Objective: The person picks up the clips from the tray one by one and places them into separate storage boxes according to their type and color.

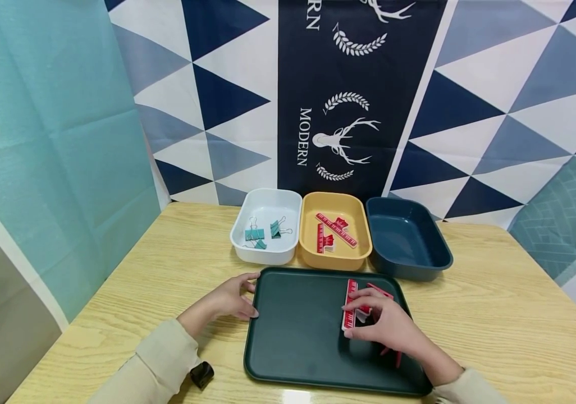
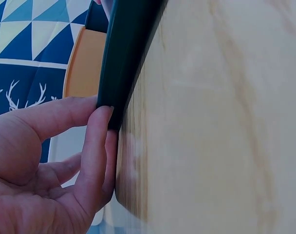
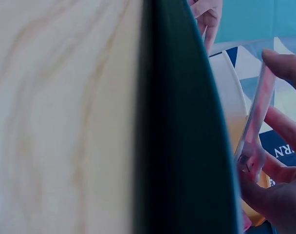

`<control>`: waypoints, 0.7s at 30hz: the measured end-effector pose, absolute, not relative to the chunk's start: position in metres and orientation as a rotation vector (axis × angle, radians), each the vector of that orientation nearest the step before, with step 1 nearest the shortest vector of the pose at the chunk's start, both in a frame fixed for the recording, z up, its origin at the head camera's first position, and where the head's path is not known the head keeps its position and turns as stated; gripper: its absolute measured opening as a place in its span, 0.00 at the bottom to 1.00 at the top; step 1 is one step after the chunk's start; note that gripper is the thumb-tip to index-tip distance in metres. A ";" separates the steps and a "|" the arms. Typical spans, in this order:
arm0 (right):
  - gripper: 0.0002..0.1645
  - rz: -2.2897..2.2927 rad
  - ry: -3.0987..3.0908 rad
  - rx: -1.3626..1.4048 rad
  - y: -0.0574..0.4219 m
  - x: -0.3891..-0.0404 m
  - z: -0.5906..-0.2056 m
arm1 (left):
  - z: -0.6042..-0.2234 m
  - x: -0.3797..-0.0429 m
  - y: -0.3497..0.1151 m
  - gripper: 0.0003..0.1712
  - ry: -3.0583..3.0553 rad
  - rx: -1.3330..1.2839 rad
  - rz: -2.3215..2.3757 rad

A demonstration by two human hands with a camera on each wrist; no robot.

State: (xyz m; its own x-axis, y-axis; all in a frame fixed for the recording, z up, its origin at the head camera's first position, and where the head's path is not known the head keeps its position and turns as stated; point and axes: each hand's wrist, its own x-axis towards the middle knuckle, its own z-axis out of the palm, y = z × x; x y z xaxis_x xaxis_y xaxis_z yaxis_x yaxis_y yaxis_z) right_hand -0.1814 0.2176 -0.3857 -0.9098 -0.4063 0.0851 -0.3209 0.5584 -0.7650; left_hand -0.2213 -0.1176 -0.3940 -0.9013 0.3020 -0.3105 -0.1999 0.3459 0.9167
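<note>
A dark green tray [image 1: 298,331] lies on the table in front of me. My left hand [image 1: 229,297] holds its left rim; in the left wrist view the thumb and a finger meet at the tray's edge [image 2: 126,44]. Over the tray's right side, my right hand [image 1: 381,320] grips a red-and-white printed clip [image 1: 350,320] with a long flat bar. In the right wrist view this clip [image 3: 257,107] stands on edge between the fingertips. More red clips [image 1: 380,290] lie in the tray, partly hidden under the right hand.
Behind the tray, three bins stand side by side. The white bin [image 1: 236,238] has teal binder clips [image 1: 254,234]; the yellow bin [image 1: 366,241] has red-and-white clips [image 1: 336,229]. On the right, the dark blue bin [image 1: 409,238] shows its bare floor. A patterned cloth [image 1: 237,112] hangs behind.
</note>
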 end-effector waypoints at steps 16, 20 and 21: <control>0.24 -1.733 2.440 -0.366 0.214 -0.183 -0.371 | -0.397 -0.223 -0.120 0.50 2.167 0.105 1.589; 0.24 -1.856 2.356 -0.341 0.214 -0.184 -0.368 | -0.397 -0.223 -0.120 0.50 2.167 0.103 1.591; 0.24 -1.883 2.339 -0.352 0.213 -0.185 -0.368 | -0.397 -0.223 -0.120 0.50 2.168 0.107 1.590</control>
